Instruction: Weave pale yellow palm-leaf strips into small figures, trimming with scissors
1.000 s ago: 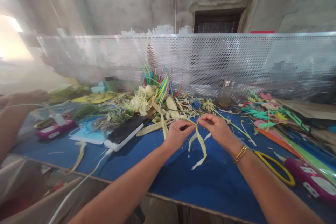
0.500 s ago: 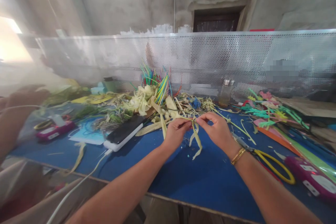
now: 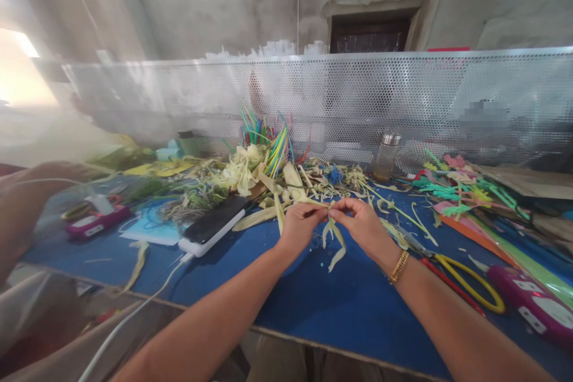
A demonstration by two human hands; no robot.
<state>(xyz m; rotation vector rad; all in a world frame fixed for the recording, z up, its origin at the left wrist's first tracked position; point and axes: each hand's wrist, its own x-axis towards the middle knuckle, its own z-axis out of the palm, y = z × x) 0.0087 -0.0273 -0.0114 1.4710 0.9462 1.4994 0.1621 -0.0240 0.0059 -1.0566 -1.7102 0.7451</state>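
Over the blue tabletop (image 3: pixel 313 304), my left hand (image 3: pixel 301 228) and my right hand (image 3: pixel 358 224) meet almost fingertip to fingertip. Both are closed in a pinch on a pale dried husk strip (image 3: pixel 336 245), whose loose ends hang down below the fingers. The exact spot where the fingers grip is too small to make out. Behind my hands lies a heap of dried husk pieces (image 3: pixel 293 182). Scissors with one yellow and one red handle (image 3: pixel 474 286) rest by my right wrist, which wears a gold bracelet.
A phone on a white power bank (image 3: pixel 215 224) with a cable lies left. Purple devices (image 3: pixel 532 298) sit at both sides. A glass bottle (image 3: pixel 387 158), coloured stems (image 3: pixel 264 137) and foam flowers (image 3: pixel 461 185) stand farther back. Another person's arm (image 3: pixel 40 197) is at left.
My right hand has moved slightly left, closer to my left hand. The husk strip stays between them. More of the red scissor handle shows. The other person's arm at left has shifted.
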